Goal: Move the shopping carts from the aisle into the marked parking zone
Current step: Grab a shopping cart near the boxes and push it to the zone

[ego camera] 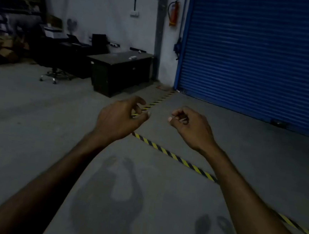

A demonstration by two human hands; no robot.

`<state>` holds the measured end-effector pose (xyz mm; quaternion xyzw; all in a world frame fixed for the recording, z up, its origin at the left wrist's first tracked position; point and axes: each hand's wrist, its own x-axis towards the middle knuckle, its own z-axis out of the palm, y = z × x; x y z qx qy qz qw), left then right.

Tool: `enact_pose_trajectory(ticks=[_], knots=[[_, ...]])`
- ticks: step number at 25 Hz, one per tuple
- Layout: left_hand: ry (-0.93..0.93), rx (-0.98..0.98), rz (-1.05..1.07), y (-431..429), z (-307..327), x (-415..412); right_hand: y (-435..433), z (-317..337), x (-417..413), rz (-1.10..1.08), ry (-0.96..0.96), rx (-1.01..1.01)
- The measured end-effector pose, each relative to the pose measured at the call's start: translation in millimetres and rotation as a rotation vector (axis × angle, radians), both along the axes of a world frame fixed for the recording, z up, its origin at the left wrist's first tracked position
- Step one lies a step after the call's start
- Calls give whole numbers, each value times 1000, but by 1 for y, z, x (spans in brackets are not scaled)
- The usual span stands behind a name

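Note:
No shopping cart is in view. Yellow-and-black striped tape [175, 157] on the grey concrete floor marks off a zone in front of a blue roller shutter [265, 53]; one strip runs toward the shutter's left corner, another runs off to the lower right. My left hand [121, 117] and my right hand [190, 125] are held out in front of me above the tape corner, fingers loosely curled and apart, with nothing in either.
A black desk [120, 71] stands left of the shutter, with a second cluttered desk and an office chair base [54, 76] behind it. Shelving with boxes [2, 12] fills the far left. A fire extinguisher [174, 11] hangs on the wall.

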<state>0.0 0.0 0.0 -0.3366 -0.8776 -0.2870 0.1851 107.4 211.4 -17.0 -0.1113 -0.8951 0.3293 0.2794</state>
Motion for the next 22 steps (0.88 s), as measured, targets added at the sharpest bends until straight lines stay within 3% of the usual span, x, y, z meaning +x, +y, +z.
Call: enact_pose_trajectory(ticks=[6,16,22], knots=[[4,36,105,-74,2,-1,-66,1,-20,74,-13,5],[53,52,107,-225,-10,31,-221,1,-3,168,8,32],[52,-14,186,-320,-14,50,-317,-6,5,276,-3,12]])
